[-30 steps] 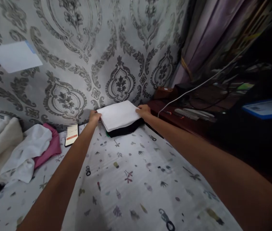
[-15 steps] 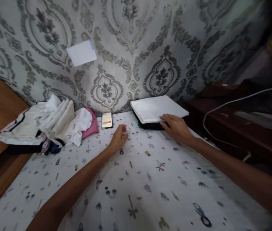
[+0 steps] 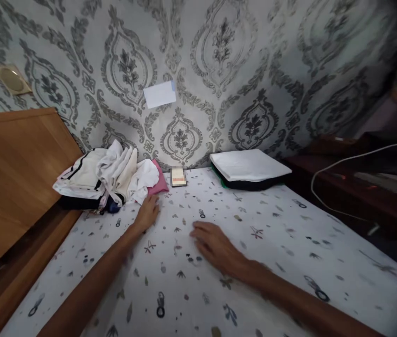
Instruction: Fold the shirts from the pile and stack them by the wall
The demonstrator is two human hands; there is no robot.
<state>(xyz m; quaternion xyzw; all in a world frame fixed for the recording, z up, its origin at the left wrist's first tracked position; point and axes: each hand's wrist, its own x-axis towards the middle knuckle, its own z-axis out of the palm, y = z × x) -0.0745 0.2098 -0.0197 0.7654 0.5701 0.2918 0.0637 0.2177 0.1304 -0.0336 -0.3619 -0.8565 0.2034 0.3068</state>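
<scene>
Just in front of the clothes pile, my left hand (image 3: 147,214) has its fingers reaching toward a crumpled white cloth (image 3: 144,177) and a pink cloth (image 3: 159,180). It grips nothing that I can see, and whether the fingertips touch the cloth is unclear. My right hand (image 3: 216,244) hovers palm down over the patterned bedsheet (image 3: 184,299), holding nothing, fingers stretched out and a little blurred. Farther back on the right lies a stack of folded cloths, a white folded cloth (image 3: 249,164) on top of a black one (image 3: 254,185), with a green edge below.
Cream and white garments (image 3: 89,171) are heaped left beside a wooden board (image 3: 16,164). A phone (image 3: 178,177) with a blurred screen stands near the wall. White paper (image 3: 160,94) is on the wallpaper. A white cable (image 3: 342,161) loops past dark furniture (image 3: 353,187) at right.
My right hand has left the folded white cloth and come left over the sheet. My left hand is now closer to the clothes pile. The view has turned left.
</scene>
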